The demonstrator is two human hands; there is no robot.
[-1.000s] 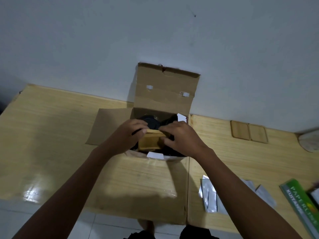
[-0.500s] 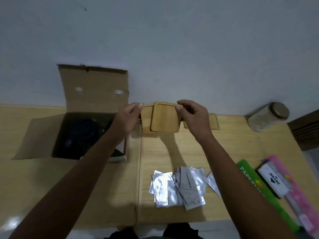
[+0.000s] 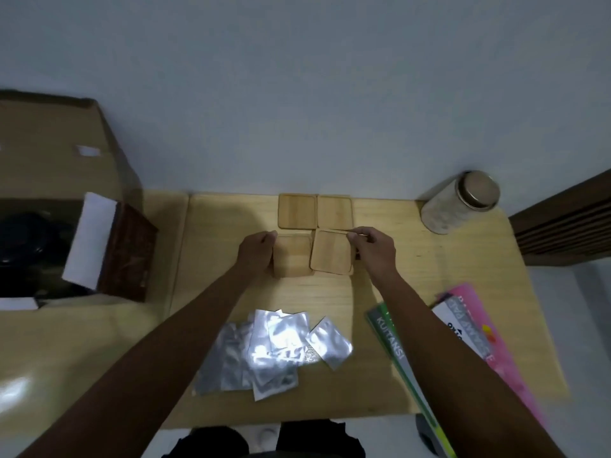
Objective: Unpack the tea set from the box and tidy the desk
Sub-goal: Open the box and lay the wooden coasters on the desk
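Two square bamboo coasters (image 3: 315, 211) lie side by side on the desk (image 3: 396, 279) by the wall. Just in front of them, my left hand (image 3: 258, 249) grips the left edge of a third coaster (image 3: 292, 256) lying flat. My right hand (image 3: 372, 247) pinches the far right corner of a fourth coaster (image 3: 332, 251), which is tilted and overlaps the third one. The open cardboard box (image 3: 49, 166) stands at the left with dark tea ware (image 3: 23, 239) inside, only partly visible.
A pile of several silver foil sachets (image 3: 274, 348) lies in front of the coasters. A metal-lidded jar (image 3: 459, 201) lies at the back right. A green booklet (image 3: 396, 352) and pink packets (image 3: 479, 328) sit at the desk's right edge.
The coasters were lifted out of the box, carried right and brought down in front of the two by the wall. My view has swung right with them.
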